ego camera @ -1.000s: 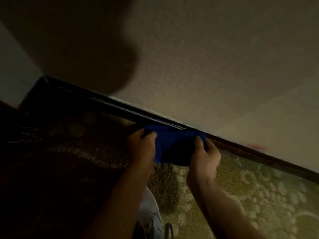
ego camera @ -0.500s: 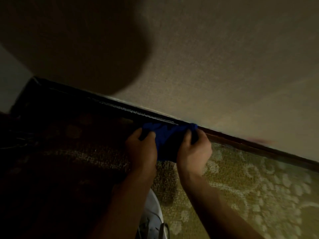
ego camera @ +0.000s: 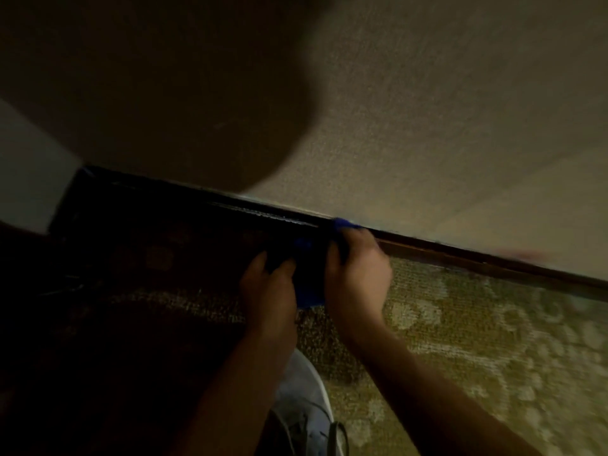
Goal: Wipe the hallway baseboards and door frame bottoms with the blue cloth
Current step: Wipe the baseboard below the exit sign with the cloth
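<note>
Head view, nearest first: a light-coloured shoe (ego camera: pixel 304 409) sits at the bottom edge on the patterned carpet (ego camera: pixel 460 350), and both bare forearms reach up from it toward the wall. The left hand (ego camera: pixel 268 291) has its fingers curled over the left part of the blue cloth (ego camera: pixel 309 291), gripping it in deep shadow; the right hand (ego camera: pixel 357 274) is curled round the cloth's right part, with a blue corner poking out above its knuckles right at the top edge of the baseboard (ego camera: pixel 477 255). The cloth is bunched between the two hands, low against the dark baseboard where it meets the carpet, though shadow hides how much of it actually touches the wood. Beyond the hands the baseboard runs diagonally, lit brown to the right and nearly black to the left, where it ends at a corner beside a paler surface. Above it rises the textured wall (ego camera: pixel 444 110), with a large rounded shadow covering its left part. The step in hand looks like wiping this stretch of baseboard, with both hands pressing the cloth on. The next move probably calls for sliding the cloth along the board while keeping pressure on its top ledge and face, and shuffling the feet along so the reach stays comfortable; the dark left stretch toward the corner will be harder to judge by eye.
</note>
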Demonstrator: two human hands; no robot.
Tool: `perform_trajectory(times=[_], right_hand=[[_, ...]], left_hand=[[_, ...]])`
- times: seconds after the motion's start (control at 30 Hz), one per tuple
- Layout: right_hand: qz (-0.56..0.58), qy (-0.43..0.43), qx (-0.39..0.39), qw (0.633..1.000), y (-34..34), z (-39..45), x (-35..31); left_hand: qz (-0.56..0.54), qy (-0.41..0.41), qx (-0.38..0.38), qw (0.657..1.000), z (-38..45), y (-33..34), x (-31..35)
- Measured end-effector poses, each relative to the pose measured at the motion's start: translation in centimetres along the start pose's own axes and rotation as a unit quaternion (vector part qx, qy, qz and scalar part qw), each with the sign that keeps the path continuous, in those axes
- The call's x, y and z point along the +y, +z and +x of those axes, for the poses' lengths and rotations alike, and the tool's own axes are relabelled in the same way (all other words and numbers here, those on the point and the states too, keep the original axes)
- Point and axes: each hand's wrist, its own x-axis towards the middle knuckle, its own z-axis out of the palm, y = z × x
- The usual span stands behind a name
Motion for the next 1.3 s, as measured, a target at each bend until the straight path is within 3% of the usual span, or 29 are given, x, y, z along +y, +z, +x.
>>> perform_trajectory(times=[0.1,0.17,0.2,0.27,0.3,0.37,0.43,0.5,0.63,0.7,0.77,0.87,0.97,1.07,1.13,1.23,1.3], right_hand=[[0.008,-0.09,-0.04,0.995,1.8,-0.1,-3.1],[0.136,-0.007,-0.094,0.986,2.1,-0.2,-3.3],[0.238,0.077,-0.117,0.961,2.0,-0.5,-2.7],[0.44,0.237,-0.155,0.852,1.0,-1.7,-1.5],[0.495,0.277,-0.171,0.806,0.5,-2.4,-1.0],[0.531,0.334,-0.179,0.758,-0.1,-3.4,-0.2],[0.545,0.371,-0.163,0.734,-0.6,-3.7,0.1],[0.544,0.373,-0.145,0.737,-1.3,-3.5,0.5],[0.531,0.374,-0.122,0.751,-2.2,-4.1,1.5],[0.537,0.392,-0.115,0.738,-2.6,-4.5,2.2],[0.546,0.388,-0.122,0.732,-2.7,-4.7,2.5],[0.545,0.335,-0.146,0.755,-2.7,-4.0,1.9],[0.547,0.337,-0.132,0.755,-2.6,-3.3,1.7],[0.543,0.369,-0.103,0.747,-3.1,-3.5,3.4],[0.53,0.393,-0.09,0.746,-3.5,-4.1,4.8],[0.539,0.412,-0.1,0.728,-3.5,-4.3,4.9],[0.538,0.384,-0.127,0.74,-2.7,-3.9,3.2]], left_hand=[[-0.033,-0.039,0.099,0.994,0.1,-1.6,1.1],[-0.012,0.034,0.191,0.981,0.1,-3.2,2.2],[-0.019,0.078,0.22,0.972,-0.3,-3.8,3.1],[0.025,0.162,0.243,0.956,-0.8,-4.2,4.4],[0.075,0.187,0.235,0.951,-0.6,-3.9,4.7],[0.161,0.234,0.205,0.937,0.0,-2.7,4.3],[0.235,0.273,0.199,0.911,0.2,-0.8,3.5],[0.285,0.307,0.209,0.884,-0.1,0.5,2.3],[0.367,0.396,0.068,0.839,-1.4,1.8,-0.6],[0.333,0.361,0.084,0.867,-0.9,1.5,0.1],[0.3,0.301,0.174,0.888,0.2,0.4,1.3],[0.238,0.266,0.234,0.904,1.3,0.0,1.9],[0.289,0.3,0.215,0.883,0.0,2.2,0.1],[0.348,0.361,0.076,0.862,-1.3,4.3,-2.2],[0.349,0.367,0.053,0.861,-1.4,4.6,-1.7],[0.308,0.283,0.135,0.899,-0.2,1.7,0.1],[0.252,0.234,0.198,0.918,1.2,-0.7,1.5]])
